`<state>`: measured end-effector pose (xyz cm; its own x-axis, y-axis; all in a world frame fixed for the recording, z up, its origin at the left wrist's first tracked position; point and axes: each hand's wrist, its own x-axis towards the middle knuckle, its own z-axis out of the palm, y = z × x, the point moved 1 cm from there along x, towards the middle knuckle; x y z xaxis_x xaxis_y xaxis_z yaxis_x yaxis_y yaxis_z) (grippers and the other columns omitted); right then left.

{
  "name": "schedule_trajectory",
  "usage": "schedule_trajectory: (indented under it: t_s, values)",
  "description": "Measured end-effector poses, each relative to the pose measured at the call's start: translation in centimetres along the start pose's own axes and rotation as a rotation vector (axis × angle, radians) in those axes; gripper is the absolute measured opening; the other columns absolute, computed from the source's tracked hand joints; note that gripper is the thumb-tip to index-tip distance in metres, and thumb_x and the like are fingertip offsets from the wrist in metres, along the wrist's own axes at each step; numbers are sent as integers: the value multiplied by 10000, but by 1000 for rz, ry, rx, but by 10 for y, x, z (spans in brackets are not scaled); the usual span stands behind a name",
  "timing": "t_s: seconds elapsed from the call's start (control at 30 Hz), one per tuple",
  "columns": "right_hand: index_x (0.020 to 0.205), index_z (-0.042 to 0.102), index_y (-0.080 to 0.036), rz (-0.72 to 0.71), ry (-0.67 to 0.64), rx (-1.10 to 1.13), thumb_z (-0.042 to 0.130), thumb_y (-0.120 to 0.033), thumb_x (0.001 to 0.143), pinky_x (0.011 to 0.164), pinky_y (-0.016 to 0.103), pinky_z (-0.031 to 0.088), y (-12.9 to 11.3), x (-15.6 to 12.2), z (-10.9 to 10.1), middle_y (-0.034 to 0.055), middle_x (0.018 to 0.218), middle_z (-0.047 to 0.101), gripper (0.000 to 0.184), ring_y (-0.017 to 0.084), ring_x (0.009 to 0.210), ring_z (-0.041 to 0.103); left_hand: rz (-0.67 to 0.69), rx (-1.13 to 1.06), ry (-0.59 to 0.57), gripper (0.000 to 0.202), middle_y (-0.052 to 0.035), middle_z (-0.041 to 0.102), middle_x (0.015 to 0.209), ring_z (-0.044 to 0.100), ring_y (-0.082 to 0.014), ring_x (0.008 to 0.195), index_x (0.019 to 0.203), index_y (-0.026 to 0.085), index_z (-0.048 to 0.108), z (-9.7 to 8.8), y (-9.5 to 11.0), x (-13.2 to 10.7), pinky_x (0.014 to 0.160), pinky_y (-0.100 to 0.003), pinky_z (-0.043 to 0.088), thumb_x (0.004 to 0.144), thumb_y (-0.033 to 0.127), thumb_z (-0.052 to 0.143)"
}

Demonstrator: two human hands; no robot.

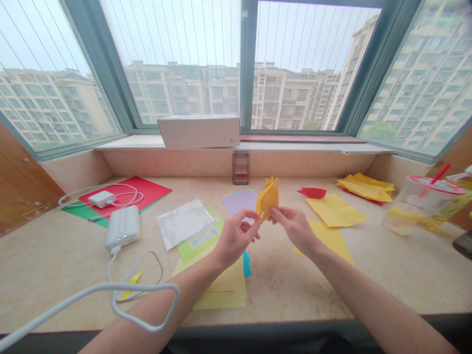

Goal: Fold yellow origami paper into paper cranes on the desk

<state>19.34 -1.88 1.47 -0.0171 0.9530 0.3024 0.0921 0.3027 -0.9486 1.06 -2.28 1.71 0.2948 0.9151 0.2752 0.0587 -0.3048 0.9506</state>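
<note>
Attached to the green dotted packet [188, 255]: one label [204, 237] with barcode, lettering too small to read. Printed on the white box [199, 132] at the window [177, 59]: one small mark [231, 140], likewise illegible.

Pinched low between thumb and fingertips of the left hand [237, 239] at one side, of the right hand [294, 227] at the other: one folded yellow paper [270, 199], above the table [273, 292] at centre.

To the left: one power bank [123, 226]; one adapter [102, 198] on one red sheet [153, 190], overlapping one green sheet [79, 212]. Looped in front of the left forearm [193, 289], obstructing view: one white cable [73, 301]. Under that forearm: pale yellow sheets [221, 300], number unclear.

To the right: two flat yellow sheets [334, 211], one partly hidden by the right forearm [357, 290]; one red piece [311, 192]; one yellow paper pile [365, 187], count unclear; one lidded cup [405, 211] with red straw [441, 173].
</note>
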Motion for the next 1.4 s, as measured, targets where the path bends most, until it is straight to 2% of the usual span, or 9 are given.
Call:
schedule_trajectory:
  t_s: [0.13, 0.47, 0.87, 1.13, 1.27, 1.4]
  values:
    - [781, 776, -167, 15, 13, 0, 690, -539, 815, 688, 328, 491, -2, 0, -1, 65, 721, 726, 383, 188, 683, 599, -20, 6, 6, 253, -19, 697, 756, 662, -132, 537, 987, 159, 643, 1, 1, -1, 526, -242, 522, 825, 340, 711]
    - [794, 778, -170, 20, 13, 43, 695, -526, 821, 687, 320, 472, -1, 1, -4, 58, 720, 719, 366, 176, 677, 577, -33, 59, 18, 272, -19, 694, 680, 641, -131, 523, 1026, 156, 694, 0, 6, -2, 491, -226, 482, 842, 357, 692]
    - [833, 784, -178, -42, -45, -11, 685, -527, 830, 699, 335, 504, 1, -1, 0, 64, 753, 738, 362, 198, 708, 625, -56, 99, 57, 232, -25, 706, 670, 664, -151, 523, 854, 167, 695, -4, 3, 0, 474, -227, 454, 821, 395, 714]
    - [842, 778, -170, -63, -47, -65, 663, -522, 850, 714, 337, 498, 2, 1, -3, 66, 768, 739, 371, 200, 715, 620, -107, -31, 14, 248, -34, 716, 720, 692, -153, 519, 846, 144, 669, -4, 1, 3, 441, -204, 445, 827, 389, 704]
    - [857, 783, -165, -60, -48, -78, 654, -511, 859, 719, 340, 493, 0, 1, -4, 71, 778, 744, 369, 198, 713, 614, -134, -108, -5, 278, -43, 737, 761, 683, -144, 498, 939, 143, 626, -4, 1, 5, 436, -197, 446, 812, 369, 725]
    - [865, 785, -172, -55, -61, -82, 638, -526, 863, 714, 340, 496, -2, 0, -4, 65, 771, 742, 384, 199, 710, 618, -163, -143, 25, 447, -51, 751, 774, 660, -133, 498, 1094, 141, 578, -6, 3, 8, 416, -186, 427, 761, 356, 784]
